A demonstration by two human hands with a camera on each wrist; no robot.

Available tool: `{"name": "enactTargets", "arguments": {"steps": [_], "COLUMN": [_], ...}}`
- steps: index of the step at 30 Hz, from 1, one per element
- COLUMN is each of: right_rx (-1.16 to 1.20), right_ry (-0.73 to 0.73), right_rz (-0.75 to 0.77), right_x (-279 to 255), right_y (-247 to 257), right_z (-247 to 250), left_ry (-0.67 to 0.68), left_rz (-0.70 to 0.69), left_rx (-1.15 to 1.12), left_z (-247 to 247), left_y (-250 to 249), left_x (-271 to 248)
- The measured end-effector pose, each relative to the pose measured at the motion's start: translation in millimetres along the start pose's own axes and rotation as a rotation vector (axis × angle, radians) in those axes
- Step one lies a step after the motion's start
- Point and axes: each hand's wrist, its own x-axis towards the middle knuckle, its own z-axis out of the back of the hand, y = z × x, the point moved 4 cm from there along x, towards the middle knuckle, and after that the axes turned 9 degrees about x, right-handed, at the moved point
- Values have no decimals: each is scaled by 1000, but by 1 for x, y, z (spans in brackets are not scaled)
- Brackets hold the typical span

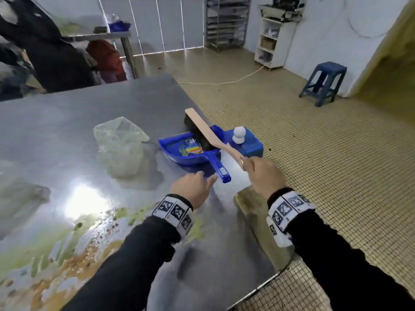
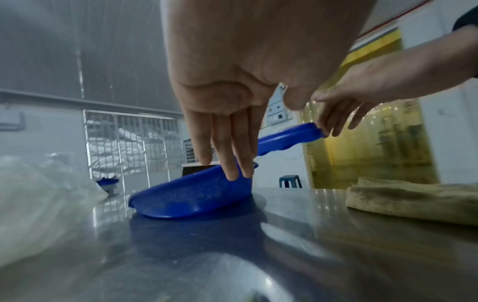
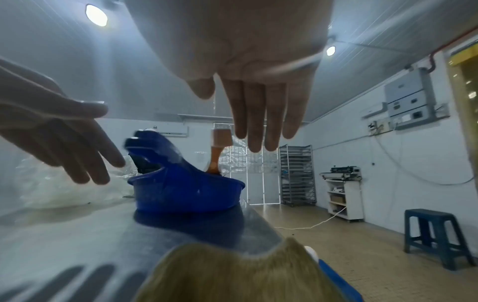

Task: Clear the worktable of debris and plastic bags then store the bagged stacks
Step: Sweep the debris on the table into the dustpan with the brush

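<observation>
Dustpan [image 1: 190, 151] sits at about one o'clock on the steel worktable [image 1: 67, 122], near its right edge, with a wooden-handled brush [image 1: 208, 131] lying bristles-down in it over some coloured scraps. The right hand [image 1: 265, 176] is at the brush handle's near end; the head view suggests contact, but the right wrist view shows straight, spread fingers with nothing clasped, so no firm grip yet. The left hand [image 1: 193, 187] hovers flat and relaxed, holding nothing, just short of the pan's handle [image 1: 221, 170]. A crumpled clear plastic bag [image 1: 119, 147] lies at eleven o'clock, just left of the pan.

To do this step well, I judge the left hand should pin the pan's handle first (it could skate on slick steel), then the right should close fully round the brush before lifting. Keep the pan level so the scraps stay in.
</observation>
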Motion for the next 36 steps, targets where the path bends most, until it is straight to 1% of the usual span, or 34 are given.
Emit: {"name": "enactTargets", "arguments": {"steps": [1,5,7,9,12,14,16,19,20,22,24,26,29,32,36], "right_rx": [64,305,492,638,860,939,993,1088,1123,1161,1162,1145,1126,1105,1084], "right_ry": [24,318,415,499,625,693,737,743,747,739,667,571,467,400,303], "right_rz": [-11,-153,-233,-305,-389,-394,-385,-459,-506,-583,-620,-629,-623,-594,-505], "right_x": [13,57,72,82,85,83,78,70,66,57,49,38,15,-18,-70], "right_y": [-2,-5,-5,-7,-4,1,4,6,5,5,5,6,8,11,29], "right_z": [0,-20,-33,-45,-53,-56,-58,-57,-58,-56,-56,-54,-53,-52,-52], "left_ry": [-8,16,28,20,4,-13,9,17,3,-55,-101,-99,-70,-51,-66], "left_rz": [36,199,309,386,439,478,487,489,489,489,495,502,471,409,333], "left_rx": [-80,-376,-543,-693,-972,-1083,-1149,-1355,-1417,-1463,-1425,-1371,-1309,-1240,-1224], "left_z": [-3,-22,-26,-27,-43,-65,-52,-44,-42,-41,-42,-43,-45,-46,-39], "left_y": [-4,-17,-21,-23,-22,-11,-15,-18,-19,-18,-15,-12,-5,7,27], "left_x": [12,47,58,65,77,88,78,68,65,59,54,46,24,-9,-66]}}
